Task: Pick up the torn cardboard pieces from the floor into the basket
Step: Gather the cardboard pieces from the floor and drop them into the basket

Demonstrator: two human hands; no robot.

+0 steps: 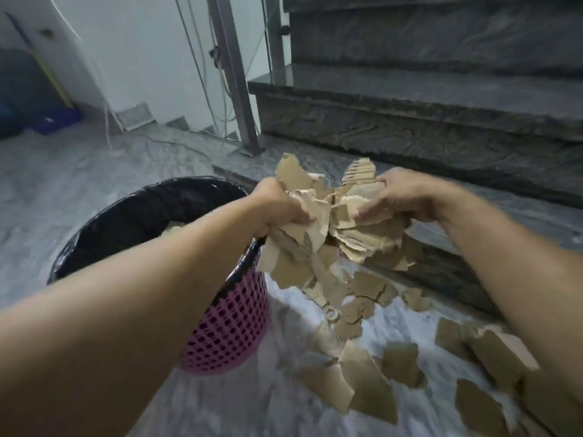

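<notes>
Gripping a bundle of torn brown cardboard pieces (328, 222) with fingers curled round it, left hand (280, 206) and right hand (400, 197) hold it just right of the black-lined pink plastic basket (230, 323), the left hand nearer its rim, above pieces scattered on the grey marble floor (94, 184).

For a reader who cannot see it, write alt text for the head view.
Two bare hands, left hand and right hand, grip a bundle of torn cardboard beside a pink basket lined with a black bag. More cardboard pieces lie on the grey floor before dark stairs.
</notes>
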